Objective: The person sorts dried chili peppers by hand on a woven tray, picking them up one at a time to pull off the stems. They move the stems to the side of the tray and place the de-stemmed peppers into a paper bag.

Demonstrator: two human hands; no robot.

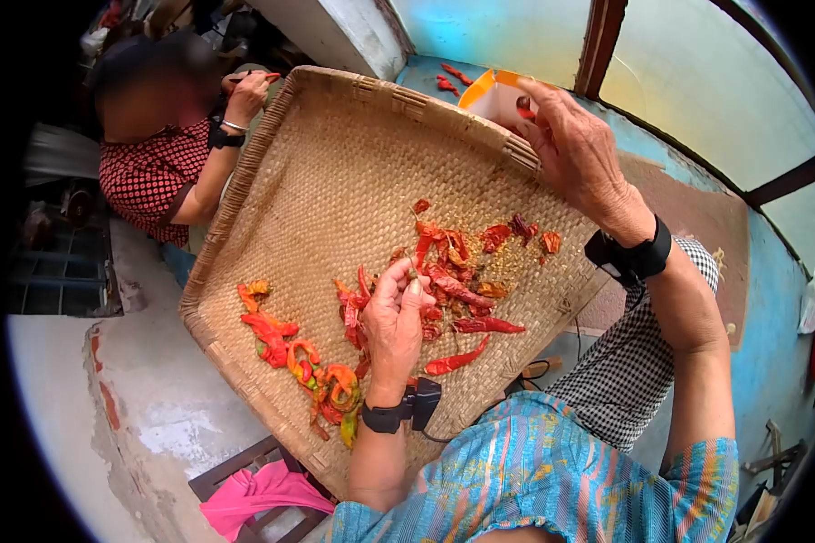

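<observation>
A woven bamboo tray (pixel 335 154) holds dried red chili peppers (pixel 453 281) and loose pale seeds (pixel 507 262). Above this pile my left hand (pixel 396 317) is closed, thumb and fingertips pinched together. What sits in that pinch is too small to make out. My right hand (pixel 584 149) is raised at the tray's far edge, beside an orange-rimmed white container (pixel 492 95). A dark red piece of chili pepper (pixel 524 109) shows between its thumb and forefinger. Fresher red, orange and green peppers (pixel 335 389) lie on the tray's left side.
Another person (pixel 167 172) sits at the left, a hand (pixel 249 95) at the tray rim with a red pepper. Red peppers (pixel 448 83) lie on the blue ledge behind. A pink cloth (pixel 263 493) hangs over a dark stool at lower left. Windows border the right.
</observation>
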